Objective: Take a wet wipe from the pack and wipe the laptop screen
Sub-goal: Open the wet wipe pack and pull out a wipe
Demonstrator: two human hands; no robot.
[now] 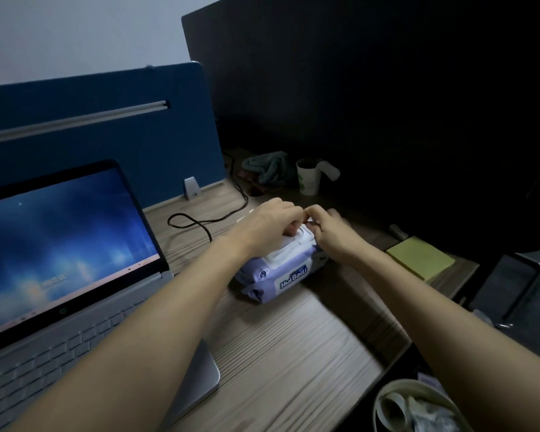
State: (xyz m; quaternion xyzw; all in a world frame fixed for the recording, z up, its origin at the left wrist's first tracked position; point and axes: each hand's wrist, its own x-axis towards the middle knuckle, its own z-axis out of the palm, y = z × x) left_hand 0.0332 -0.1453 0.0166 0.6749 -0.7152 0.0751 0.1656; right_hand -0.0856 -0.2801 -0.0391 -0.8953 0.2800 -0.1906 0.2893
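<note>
A lavender wet wipe pack (281, 275) with a white plastic lid (290, 246) lies on the wooden desk (293, 353), to the right of the open silver laptop (75, 307). The laptop's screen (56, 235) is lit blue. My left hand (268, 222) rests on the lid with fingers curled over its far edge. My right hand (331, 229) sits at the lid's right end, its fingertips pinching something white there. Whether that is the lid tab or a wipe is hidden by the fingers.
A black cable (206, 219) loops behind the pack. A white paper cup (309, 179) and a dark cloth (268, 168) stand at the back. A yellow sticky-note pad (421, 257) lies right. A blue partition (106, 120) rises behind the laptop. A bag (418, 406) sits bottom right.
</note>
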